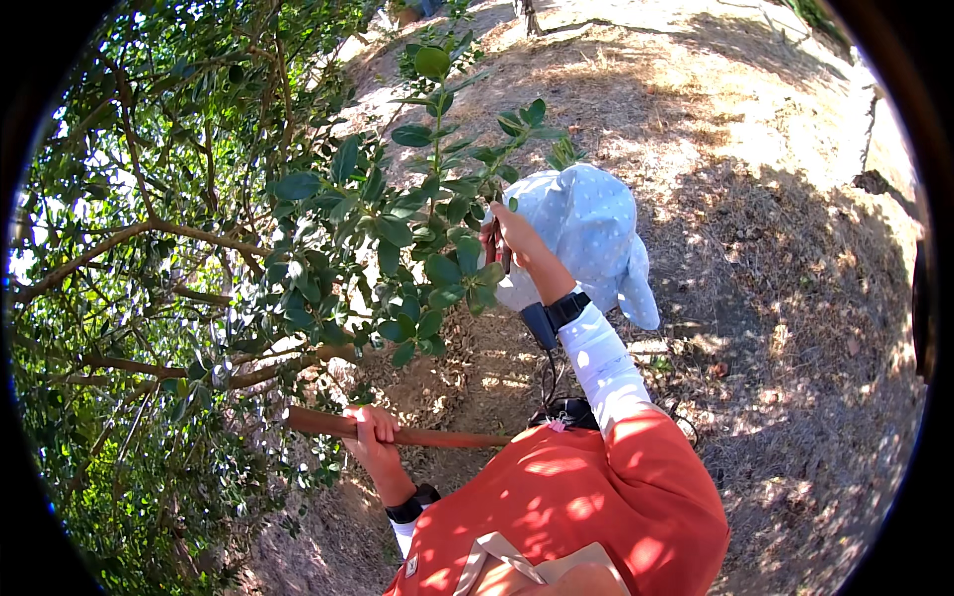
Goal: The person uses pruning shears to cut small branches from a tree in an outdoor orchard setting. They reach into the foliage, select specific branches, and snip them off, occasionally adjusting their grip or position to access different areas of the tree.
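Note:
My left hand (373,432) grips a reddish-brown wooden pole (320,422) near its thick end. The pole runs sideways in front of my waist, and its other end is hidden behind my red shirt. Farther out, my right hand (513,232) is closed around a small tool with red and dark handles (492,246). It looks like pruning shears, though leaves and fingers cover most of it. Leafy green shoots (440,216) stand right beside that hand. Behind the hand and forearm is a light blue dotted cloth (581,223); whether it is a hat or a bag, I cannot tell.
A dense leafy tree or shrub (186,313) fills the left side, with a forked bare branch (201,237). Dry grass and leaf litter (775,313) cover the ground at right. A thin trunk (528,16) stands far off. Dark bands (570,309) circle both my wrists.

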{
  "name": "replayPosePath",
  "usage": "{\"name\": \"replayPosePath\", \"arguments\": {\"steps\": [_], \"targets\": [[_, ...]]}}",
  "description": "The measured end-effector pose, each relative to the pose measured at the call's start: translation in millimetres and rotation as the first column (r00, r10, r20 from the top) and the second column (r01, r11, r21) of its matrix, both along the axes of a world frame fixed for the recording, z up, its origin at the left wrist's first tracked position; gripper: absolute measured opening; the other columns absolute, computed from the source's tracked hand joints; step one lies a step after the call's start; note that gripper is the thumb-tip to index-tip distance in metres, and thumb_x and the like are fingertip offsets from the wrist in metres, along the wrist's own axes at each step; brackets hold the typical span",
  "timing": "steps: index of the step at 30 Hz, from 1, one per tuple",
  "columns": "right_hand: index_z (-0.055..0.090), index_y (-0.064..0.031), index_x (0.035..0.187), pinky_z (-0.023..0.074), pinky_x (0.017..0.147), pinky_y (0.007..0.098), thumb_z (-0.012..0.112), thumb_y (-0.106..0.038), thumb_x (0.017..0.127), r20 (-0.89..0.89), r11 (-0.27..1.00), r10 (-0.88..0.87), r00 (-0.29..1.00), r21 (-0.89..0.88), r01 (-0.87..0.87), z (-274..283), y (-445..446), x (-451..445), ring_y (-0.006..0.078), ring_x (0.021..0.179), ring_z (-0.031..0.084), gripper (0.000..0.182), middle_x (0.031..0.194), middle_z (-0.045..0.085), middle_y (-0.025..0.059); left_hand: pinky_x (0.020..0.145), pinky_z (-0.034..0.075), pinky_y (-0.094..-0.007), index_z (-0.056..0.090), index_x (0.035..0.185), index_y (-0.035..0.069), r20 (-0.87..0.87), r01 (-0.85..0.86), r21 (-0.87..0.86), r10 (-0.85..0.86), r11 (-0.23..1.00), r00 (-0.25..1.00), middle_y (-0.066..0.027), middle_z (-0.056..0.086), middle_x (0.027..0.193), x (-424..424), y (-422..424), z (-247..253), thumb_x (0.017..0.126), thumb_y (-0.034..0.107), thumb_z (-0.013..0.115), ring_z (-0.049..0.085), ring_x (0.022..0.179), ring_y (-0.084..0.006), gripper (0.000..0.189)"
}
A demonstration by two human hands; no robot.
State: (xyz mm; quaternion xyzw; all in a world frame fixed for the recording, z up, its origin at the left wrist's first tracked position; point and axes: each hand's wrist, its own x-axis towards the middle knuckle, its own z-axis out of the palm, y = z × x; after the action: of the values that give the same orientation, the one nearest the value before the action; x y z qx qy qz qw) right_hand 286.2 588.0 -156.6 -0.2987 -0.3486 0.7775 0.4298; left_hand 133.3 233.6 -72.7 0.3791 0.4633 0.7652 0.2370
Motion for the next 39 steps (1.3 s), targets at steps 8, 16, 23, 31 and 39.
{"name": "replayPosePath", "arguments": {"steps": [8,16,23,31,39], "targets": [[0.057,-0.0013,0.072,0.0438,0.049,0.0360,0.045,-0.048,0.094,-0.003,1.000,0.000,1.000,0.004,0.000,8.5,10.1,-3.9,0.0215,0.056,0.057,0.053,0.065,0.060,0.0106,0.045,0.037,-0.0259,0.039,0.077,0.012,0.003,0.011,0.002,-0.011,1.000,1.000,0.0022,0.035,0.052,-1.5,-5.1,-2.9,0.092,0.009,0.053,0.035,0.043,-0.0082,0.020],[0.058,0.0026,0.075,0.0397,0.045,0.0318,0.051,-0.041,0.092,0.109,0.985,-0.165,0.980,0.062,0.159,16.0,24.8,-2.3,0.0169,0.047,0.050,0.048,0.057,0.051,0.0074,0.045,0.039,-0.0265,0.043,0.081,0.011,0.031,0.030,0.030,-0.031,0.999,0.999,0.0017,0.038,0.053,-6.2,-12.1,-6.4,0.091,0.010,0.055,0.037,0.043,-0.0083,0.016],[0.059,0.0029,0.075,0.0429,0.048,0.0320,0.050,-0.041,0.092,0.024,0.977,-0.212,0.977,0.021,0.212,18.2,7.7,2.9,0.0180,0.051,0.053,0.048,0.061,0.055,0.0090,0.046,0.039,-0.0262,0.043,0.080,0.011,0.031,0.025,0.022,-0.025,0.999,0.999,0.0017,0.038,0.054,-0.2,-10.1,-2.1,0.090,0.009,0.056,0.037,0.044,-0.0083,0.016],[0.057,0.0025,0.079,0.0460,0.049,0.0337,0.043,-0.047,0.093,-0.003,1.000,0.008,1.000,-0.011,-0.008,3.3,-10.3,-1.2,0.0208,0.053,0.055,0.054,0.066,0.058,0.0101,0.046,0.037,-0.0253,0.043,0.077,0.011,-0.003,-0.001,-0.021,0.001,1.000,1.000,0.0026,0.035,0.054,7.9,-3.4,2.4,0.090,0.011,0.055,0.035,0.045,-0.0081,0.018],[0.058,0.0010,0.078,0.0443,0.048,0.0318,0.044,-0.049,0.093,0.050,0.997,0.061,0.997,0.043,-0.064,-2.1,-11.4,-11.6,0.0186,0.051,0.055,0.055,0.064,0.057,0.0086,0.044,0.037,-0.0256,0.041,0.077,0.012,0.012,0.008,0.012,-0.008,1.000,1.000,0.0025,0.035,0.053,-0.9,-4.3,-6.6,0.089,0.011,0.058,0.035,0.044,-0.0080,0.021]]}}
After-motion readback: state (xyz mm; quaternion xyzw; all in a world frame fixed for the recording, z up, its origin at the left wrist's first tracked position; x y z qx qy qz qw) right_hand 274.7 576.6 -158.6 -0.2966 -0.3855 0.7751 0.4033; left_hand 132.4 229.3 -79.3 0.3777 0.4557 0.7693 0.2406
